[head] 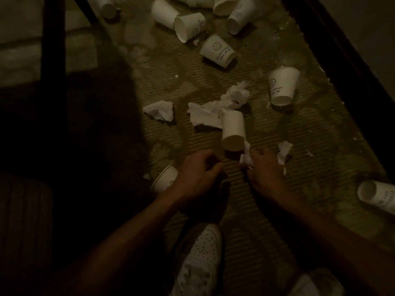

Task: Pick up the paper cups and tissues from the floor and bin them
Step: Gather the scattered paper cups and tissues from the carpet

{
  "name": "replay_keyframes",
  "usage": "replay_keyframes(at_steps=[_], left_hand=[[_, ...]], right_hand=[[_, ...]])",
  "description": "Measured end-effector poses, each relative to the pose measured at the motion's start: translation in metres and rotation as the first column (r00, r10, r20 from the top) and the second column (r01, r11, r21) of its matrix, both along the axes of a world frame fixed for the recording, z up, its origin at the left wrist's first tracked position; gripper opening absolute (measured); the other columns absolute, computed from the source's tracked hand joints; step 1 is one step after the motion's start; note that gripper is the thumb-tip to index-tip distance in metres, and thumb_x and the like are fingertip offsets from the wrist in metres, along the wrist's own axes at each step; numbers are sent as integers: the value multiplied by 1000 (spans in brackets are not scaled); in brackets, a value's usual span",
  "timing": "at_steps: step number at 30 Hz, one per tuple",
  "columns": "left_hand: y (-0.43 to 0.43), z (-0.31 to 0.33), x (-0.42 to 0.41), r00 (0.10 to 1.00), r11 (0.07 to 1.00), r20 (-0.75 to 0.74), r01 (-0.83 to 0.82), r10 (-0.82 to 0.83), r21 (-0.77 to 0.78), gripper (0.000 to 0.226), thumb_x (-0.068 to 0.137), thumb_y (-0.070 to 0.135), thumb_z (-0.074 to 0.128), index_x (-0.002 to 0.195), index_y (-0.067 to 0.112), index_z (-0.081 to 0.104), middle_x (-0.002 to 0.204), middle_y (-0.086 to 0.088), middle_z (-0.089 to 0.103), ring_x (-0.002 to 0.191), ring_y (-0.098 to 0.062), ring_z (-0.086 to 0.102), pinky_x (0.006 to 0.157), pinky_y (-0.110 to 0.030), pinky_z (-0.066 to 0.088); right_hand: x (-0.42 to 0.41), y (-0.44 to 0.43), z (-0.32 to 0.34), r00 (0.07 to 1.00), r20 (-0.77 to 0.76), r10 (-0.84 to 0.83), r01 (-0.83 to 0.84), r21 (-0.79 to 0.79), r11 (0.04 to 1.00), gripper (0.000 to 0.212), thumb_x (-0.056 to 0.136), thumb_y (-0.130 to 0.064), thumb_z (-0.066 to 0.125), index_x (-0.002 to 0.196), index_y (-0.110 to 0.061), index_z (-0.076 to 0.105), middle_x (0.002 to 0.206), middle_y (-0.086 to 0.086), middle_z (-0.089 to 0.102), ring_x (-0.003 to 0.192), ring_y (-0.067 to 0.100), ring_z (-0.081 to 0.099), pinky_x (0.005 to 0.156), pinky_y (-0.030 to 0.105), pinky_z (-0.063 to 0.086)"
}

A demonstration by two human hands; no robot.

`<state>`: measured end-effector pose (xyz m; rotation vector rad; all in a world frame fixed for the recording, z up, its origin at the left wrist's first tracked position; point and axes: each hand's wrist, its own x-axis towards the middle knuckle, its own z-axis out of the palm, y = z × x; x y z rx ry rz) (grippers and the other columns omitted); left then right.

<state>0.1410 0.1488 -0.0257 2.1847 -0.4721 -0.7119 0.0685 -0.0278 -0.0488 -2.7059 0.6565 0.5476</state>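
Note:
Several white paper cups lie tipped over on the dim carpet. One cup (233,131) lies just beyond my hands, another (282,85) to the right, one with a smiley print (218,50) farther off, one (165,180) partly under my left hand, one (376,196) at the right edge. Crumpled tissues lie in the middle (222,105) and to the left (159,111). My right hand (265,167) pinches a crumpled tissue (246,158); another tissue (284,150) lies beside it. My left hand (197,175) hovers low with curled fingers, and nothing shows in it.
A dark table or chair leg (53,60) stands at the left, with deep shadow beneath. A black skirting strip (342,60) runs along the wall on the right. My white shoe (201,259) is at the bottom. More cups (188,24) cluster at the far end.

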Motion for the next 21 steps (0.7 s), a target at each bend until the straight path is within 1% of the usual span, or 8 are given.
replay_keyframes(at_steps=[3, 6, 8, 10, 14, 16, 18, 21], left_hand=[[-4, 0, -2, 975, 985, -181, -145, 126, -95, 17, 93, 35, 65, 107, 26, 68, 101, 12, 68, 88, -2, 65, 71, -15, 52], [-11, 5, -9, 857, 907, -442, -376, 264, -188, 23, 89, 49, 66, 106, 34, 64, 109, 6, 69, 95, -15, 70, 82, -39, 61], [-16, 12, -12, 751, 858, -597, -475, 282, -193, 43, 84, 64, 62, 114, 34, 61, 117, 3, 67, 103, -18, 67, 85, -42, 59], [-22, 20, -14, 612, 813, -756, -549, 233, -194, 56, 86, 69, 51, 124, 29, 59, 120, 0, 68, 107, -20, 67, 82, -39, 58], [-34, 35, -20, 373, 737, -912, -662, 169, -134, 64, 90, 70, 41, 131, 24, 58, 123, -6, 68, 111, -20, 65, 83, -35, 54], [-38, 34, -21, 390, 736, -908, -658, 152, -159, 65, 88, 71, 46, 133, 25, 57, 126, -5, 68, 114, -20, 65, 91, -36, 53], [-40, 35, -22, 408, 748, -901, -641, 146, -169, 61, 89, 69, 49, 131, 26, 58, 124, -4, 69, 113, -20, 66, 94, -37, 53], [-45, 31, -30, 485, 758, -852, -627, 198, -180, 38, 96, 50, 55, 124, 26, 62, 122, -4, 69, 112, -20, 66, 89, -34, 54]], right_hand=[[-2, -5, -6, 953, 146, -267, 206, 334, 920, 23, 93, -19, 63, 112, -5, 62, 107, 14, 62, 101, 30, 60, 85, 38, 44], [-2, 11, 17, 828, 11, -560, 380, 724, 576, 19, 97, -30, 60, 103, -11, 63, 95, 12, 69, 92, 29, 68, 78, 40, 56], [0, 25, 33, 757, -145, -637, 441, 833, 334, 11, 98, -32, 58, 100, -22, 61, 89, 3, 70, 81, 19, 71, 67, 34, 56], [-1, 34, 40, 731, -218, -647, 451, 866, 217, 22, 99, -36, 54, 110, -19, 61, 86, 1, 72, 74, 13, 72, 59, 25, 56], [-1, 58, 46, 819, -167, -549, 423, 822, 381, 40, 99, -58, 34, 106, -25, 57, 80, -8, 64, 61, -4, 60, 49, 6, 45], [1, 70, 48, 827, -166, -537, 446, 776, 447, 90, 79, -88, 25, 131, -22, 54, 116, 4, 68, 95, 11, 67, 76, 19, 54], [2, 74, 43, 796, -149, -586, 475, 754, 454, 128, 50, -105, 18, 151, -28, 34, 145, 9, 51, 126, 24, 54, 103, 41, 48], [2, 71, 41, 810, -129, -572, 459, 747, 481, 119, 64, -98, 12, 153, -22, 29, 152, 12, 41, 138, 29, 41, 114, 45, 33]])
